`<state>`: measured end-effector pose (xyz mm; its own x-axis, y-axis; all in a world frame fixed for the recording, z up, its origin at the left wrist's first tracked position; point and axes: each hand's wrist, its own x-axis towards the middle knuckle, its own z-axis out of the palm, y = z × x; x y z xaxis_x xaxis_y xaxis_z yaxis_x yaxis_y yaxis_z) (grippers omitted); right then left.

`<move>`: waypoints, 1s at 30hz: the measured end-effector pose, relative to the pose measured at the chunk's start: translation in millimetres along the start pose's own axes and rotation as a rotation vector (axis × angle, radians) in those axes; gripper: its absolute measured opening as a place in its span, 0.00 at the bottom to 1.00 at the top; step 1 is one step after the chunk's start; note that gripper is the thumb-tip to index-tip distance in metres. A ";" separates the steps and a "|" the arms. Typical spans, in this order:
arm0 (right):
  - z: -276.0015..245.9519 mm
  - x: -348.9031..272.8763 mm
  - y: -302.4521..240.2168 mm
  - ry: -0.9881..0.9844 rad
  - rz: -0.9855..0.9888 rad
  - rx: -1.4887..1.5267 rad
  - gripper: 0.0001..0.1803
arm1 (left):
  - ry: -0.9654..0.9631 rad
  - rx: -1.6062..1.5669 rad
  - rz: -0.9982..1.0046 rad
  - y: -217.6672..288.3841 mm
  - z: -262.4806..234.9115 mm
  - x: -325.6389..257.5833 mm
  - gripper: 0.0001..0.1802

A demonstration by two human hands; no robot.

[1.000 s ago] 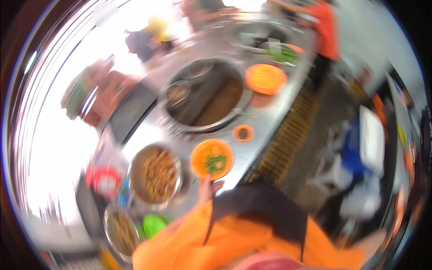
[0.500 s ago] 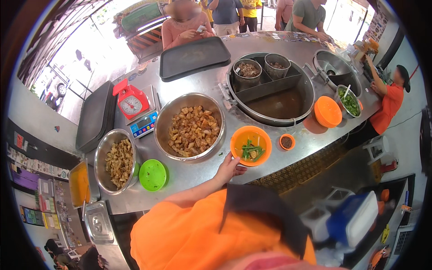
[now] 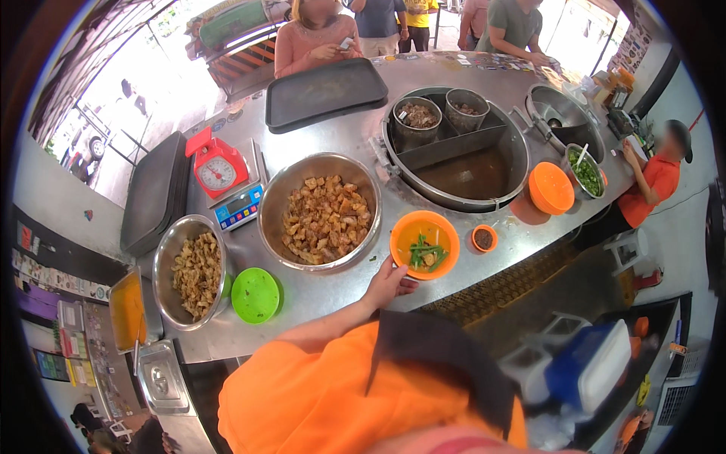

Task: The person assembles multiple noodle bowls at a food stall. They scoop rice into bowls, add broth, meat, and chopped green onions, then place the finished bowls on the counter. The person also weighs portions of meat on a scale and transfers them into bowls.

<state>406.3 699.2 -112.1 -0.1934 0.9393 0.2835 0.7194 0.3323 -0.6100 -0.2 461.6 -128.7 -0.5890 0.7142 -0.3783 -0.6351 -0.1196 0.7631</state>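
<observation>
Left hand still at orange bowl, fingers pinching its rim; co-worker has lowered outstretched arm.

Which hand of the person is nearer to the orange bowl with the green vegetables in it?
Left. The left hand touches the near-left edge of the orange bowl; the right hand is not in view.

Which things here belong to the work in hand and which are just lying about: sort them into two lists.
In hand, it seems:
- left hand, touching the bowl's edge
- orange bowl with broth and greens
- perhaps the small orange dish beside it

Apparently just lying about:
- red dial scale
- black tray by the counter's far edge
- green bowl
</observation>
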 end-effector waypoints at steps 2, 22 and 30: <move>12.4 9.6 -26.9 -0.059 -0.124 0.024 0.48 | 0.012 0.006 0.005 0.5 1.7 -3.6 0.26; 204.3 165.7 -221.0 -0.949 -0.929 -0.265 0.62 | 0.213 0.079 -0.267 56.9 37.7 10.7 0.23; 196.7 184.0 -248.5 -1.050 -1.104 -0.327 0.50 | 0.231 0.114 -0.417 132.2 71.0 -23.4 0.23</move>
<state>60.7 806.3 -53.9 -0.9675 -0.0661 -0.2442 -0.0073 0.9721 -0.2344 -34.9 478.1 18.3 -0.3997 0.5120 -0.7603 -0.7893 0.2295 0.5695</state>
